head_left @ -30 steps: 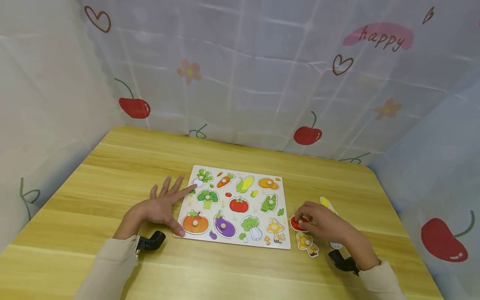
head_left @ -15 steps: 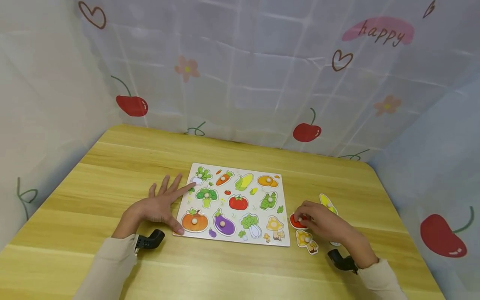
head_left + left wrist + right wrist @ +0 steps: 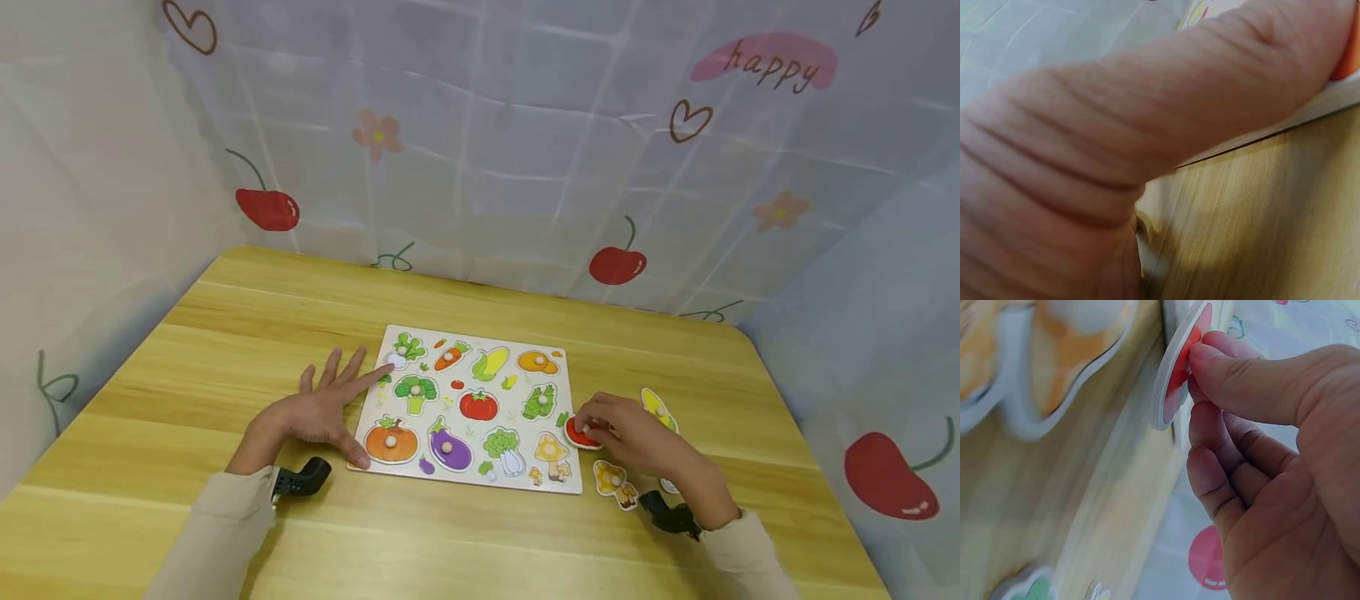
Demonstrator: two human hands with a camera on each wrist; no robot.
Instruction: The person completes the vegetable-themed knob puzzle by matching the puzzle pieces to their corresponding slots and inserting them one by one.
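My right hand (image 3: 637, 437) pinches a red tomato puzzle piece (image 3: 1175, 381), with thumb and fingertips at its face. That piece overlaps the right edge of the vegetable puzzle board (image 3: 517, 421) in the head view. Spread out at the board's left side, my left hand (image 3: 318, 415) has its thumb on the lower left corner and its index fingertip by the turnip piece (image 3: 400, 354). In the left wrist view, the thumb (image 3: 1210, 87) covers much of the board. On the board, the printed tomato (image 3: 478, 406) has no knob.
Right of the board lie a mushroom piece (image 3: 615, 485) and a corn piece (image 3: 658, 407); another piece is mostly hidden under my right arm. Pumpkin (image 3: 390, 444), eggplant (image 3: 452, 450) and several other knobbed pieces sit in the board. A printed curtain (image 3: 480, 167) hangs behind the table.
My right hand has moved left with the tomato piece, from beside the board to its right edge. My left hand has stayed in place.
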